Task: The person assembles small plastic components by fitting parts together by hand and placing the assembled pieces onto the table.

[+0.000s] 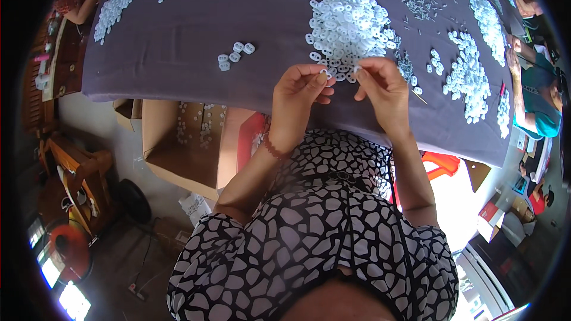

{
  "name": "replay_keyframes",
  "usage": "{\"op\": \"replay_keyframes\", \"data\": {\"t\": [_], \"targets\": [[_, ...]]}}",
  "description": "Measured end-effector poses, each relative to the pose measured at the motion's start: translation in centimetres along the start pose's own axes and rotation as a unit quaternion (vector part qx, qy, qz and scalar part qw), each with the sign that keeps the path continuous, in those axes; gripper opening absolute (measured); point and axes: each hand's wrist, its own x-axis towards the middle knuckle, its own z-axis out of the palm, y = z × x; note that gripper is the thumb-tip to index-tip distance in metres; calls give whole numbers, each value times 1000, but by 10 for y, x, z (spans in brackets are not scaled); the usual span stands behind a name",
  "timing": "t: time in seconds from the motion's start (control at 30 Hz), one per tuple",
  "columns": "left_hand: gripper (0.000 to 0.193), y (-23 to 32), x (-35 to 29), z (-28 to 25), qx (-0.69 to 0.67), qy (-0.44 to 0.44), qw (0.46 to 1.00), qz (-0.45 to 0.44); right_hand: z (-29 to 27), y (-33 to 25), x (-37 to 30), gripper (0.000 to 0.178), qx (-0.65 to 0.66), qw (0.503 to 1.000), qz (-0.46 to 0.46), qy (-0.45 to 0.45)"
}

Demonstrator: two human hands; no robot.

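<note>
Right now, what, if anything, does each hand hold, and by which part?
Left hand: a small white piece, pinched at its edge. Right hand: a whitish bit, its held part unclear.

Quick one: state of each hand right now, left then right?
Left hand: closed, pinching a small white oval plastic-looking piece with holes.
Right hand: closed in a pinch on a small whitish bit, mostly hidden; exactly what cannot be told.

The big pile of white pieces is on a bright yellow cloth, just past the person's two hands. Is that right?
Not quite: the cloth isn't bright yellow. The head view shows it is a dark purplish grey. The big pile of white pieces is on it, just past the left hand and the right hand.
</note>
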Motion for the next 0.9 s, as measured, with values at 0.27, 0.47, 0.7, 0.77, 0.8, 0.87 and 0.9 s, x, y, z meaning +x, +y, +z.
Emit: {"op": "replay_keyframes", "data": {"t": [0.27, 0.47, 0.7, 0.77, 0.8, 0.87, 0.9], "targets": [[22, 14, -5, 25, -41, -96, 994, -25, -26, -24, -17, 34, 185, 978, 67, -72], [22, 17, -10, 31, -48, -112, 992, -26, -28, -25, -22, 33, 152, 986, 35, -58], [21, 19, -12, 32, -39, -116, 992, -14, -23, -29, -23, 34, 172, 985, 19, -26], [21, 20, -13, 32, -38, -108, 993, -15, -27, -27, -21, 35, 350, 931, 68, -78], [21, 20, -13, 33, -38, -109, 993, -15, -29, -24, -20, 35, 350, 931, 68, -77], [21, 20, -13, 33, -36, -104, 994, -15, -30, -20, -18, 35, 404, 905, 71, -110], [21, 20, -13, 33, -36, -104, 994, -15, -30, -20, -19, 35, 404, 905, 72, -110]]}}
